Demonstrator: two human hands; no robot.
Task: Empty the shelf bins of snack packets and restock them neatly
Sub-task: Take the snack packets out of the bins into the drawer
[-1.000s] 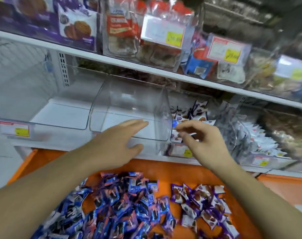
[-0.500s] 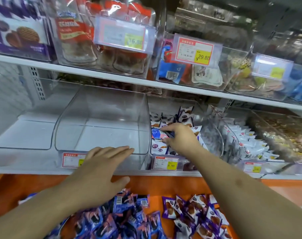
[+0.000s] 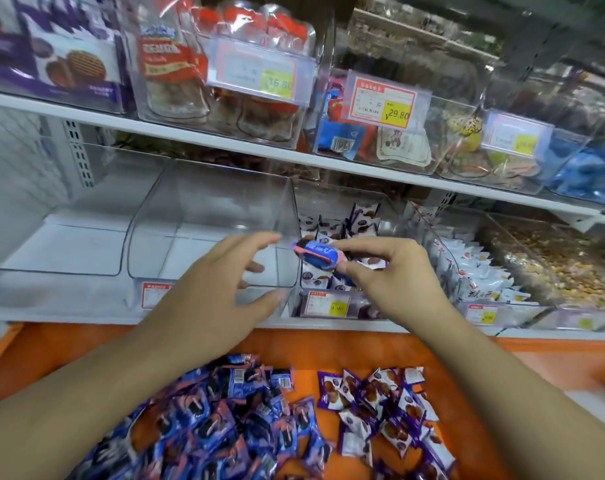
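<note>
Your right hand [image 3: 394,271] pinches a blue snack packet [image 3: 316,255] above the purple-packet bin [image 3: 332,303]; your left hand [image 3: 221,289] reaches spread and holding nothing before the empty clear bin [image 3: 207,237]. The slick wrapper could slip between bins during a handover. Below, an orange surface [image 3: 328,344] carries loose packet heaps, beneath crowded store shelves [image 3: 294,161].
</note>
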